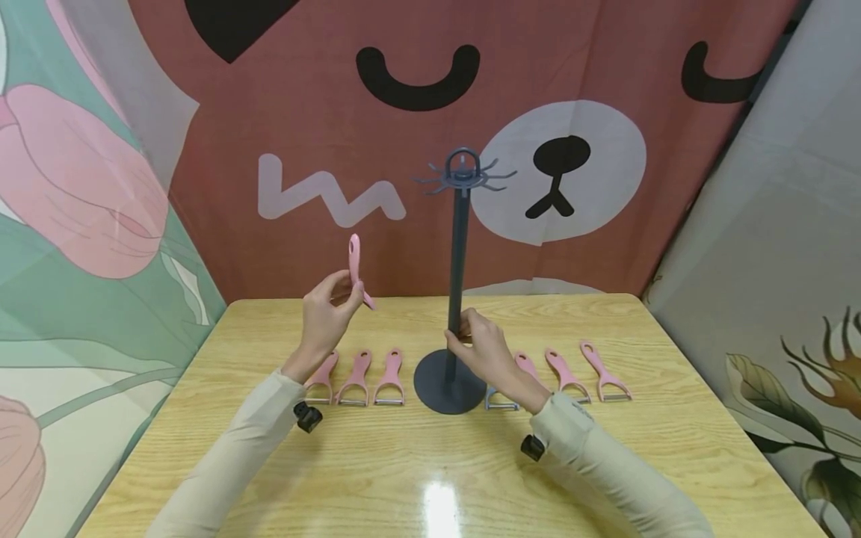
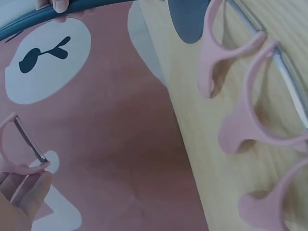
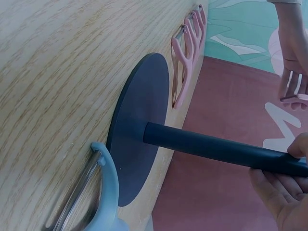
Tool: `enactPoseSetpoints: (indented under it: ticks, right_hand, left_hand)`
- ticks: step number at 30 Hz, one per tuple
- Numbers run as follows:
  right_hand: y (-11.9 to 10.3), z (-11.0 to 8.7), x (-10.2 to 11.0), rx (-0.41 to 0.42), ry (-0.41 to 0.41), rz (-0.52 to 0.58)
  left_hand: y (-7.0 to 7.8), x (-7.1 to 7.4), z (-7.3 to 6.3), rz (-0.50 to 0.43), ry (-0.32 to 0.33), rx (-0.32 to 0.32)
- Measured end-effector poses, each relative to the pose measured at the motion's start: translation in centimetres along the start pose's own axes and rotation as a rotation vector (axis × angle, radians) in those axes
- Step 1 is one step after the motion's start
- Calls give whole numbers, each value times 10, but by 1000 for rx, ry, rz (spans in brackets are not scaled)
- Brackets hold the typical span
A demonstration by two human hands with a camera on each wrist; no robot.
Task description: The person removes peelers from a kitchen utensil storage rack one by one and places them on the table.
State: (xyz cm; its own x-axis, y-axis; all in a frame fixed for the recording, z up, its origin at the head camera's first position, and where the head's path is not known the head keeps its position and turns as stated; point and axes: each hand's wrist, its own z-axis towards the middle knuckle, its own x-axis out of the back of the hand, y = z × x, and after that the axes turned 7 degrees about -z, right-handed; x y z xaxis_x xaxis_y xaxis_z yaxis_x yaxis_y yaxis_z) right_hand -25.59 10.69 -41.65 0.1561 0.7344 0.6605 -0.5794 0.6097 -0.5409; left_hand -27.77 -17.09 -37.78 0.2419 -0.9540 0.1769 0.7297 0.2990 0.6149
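Observation:
My left hand (image 1: 326,314) pinches a pink peeler (image 1: 355,261) between thumb and fingers, held up above the table with its handle upward. In the left wrist view that peeler (image 2: 21,168) shows its metal blade. Lower on the dark stand's pole (image 1: 459,261), my right hand (image 1: 489,351) is wrapped round it. The stand has a round base (image 1: 437,381) on the table and a ring of bare hooks (image 1: 464,178) at its top. The right wrist view shows the fingers (image 3: 272,192) curled about the pole.
On the wooden table (image 1: 377,463), several pink peelers (image 1: 392,373) lie left of the base, and several more (image 1: 602,373) lie to its right. Beside the base is a blue peeler (image 1: 501,400), partly behind my right arm. A printed cloth (image 1: 303,246) hangs behind the table.

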Motion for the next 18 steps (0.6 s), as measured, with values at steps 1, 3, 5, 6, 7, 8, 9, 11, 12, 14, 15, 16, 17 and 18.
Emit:
enactPoseSetpoints:
  ticks: [1,3,5,6,7,8,9,11,12,14,15,16,17,18]
  right_hand:
    - [0,0,0,2,2,0]
    - [0,0,0,5,5,2]
    - [0,0,0,10,6,3]
    - [0,0,0,11,6,3]
    - [0,0,0,13,7,3]
    - [0,0,0,13,6,-1]
    - [0,0,0,13,7,-3]
    - [0,0,0,11,10,-7]
    - [0,0,0,10,12,-8]
    - [0,0,0,11,15,-6]
    - [0,0,0,11,16,-4]
    - [0,0,0,11,17,-2]
    - [0,0,0,11,16,-1]
    - [0,0,0,12,17,2]
  left_hand:
    - [-4,1,-1,2,0,16]
    - [-8,4,-4,0,-6,54]
    - [-11,7,-7,-2,-9,93]
    - [-12,8,-8,7,-10,112]
    - [-13,10,-9,19,-12,129]
    - [-13,11,-10,41,-16,145]
    - [-13,13,-11,68,-20,161]
    - [-14,16,-12,122,-34,190]
    - [-15,18,-13,149,-44,206]
    - [-16,21,-14,186,-66,234]
    - [-17,23,-15,199,-78,250]
    - [-18,24,-16,210,-89,263]
    - [-19,26,-17,215,-100,276]
    - [-20,27,-18,226,-111,284]
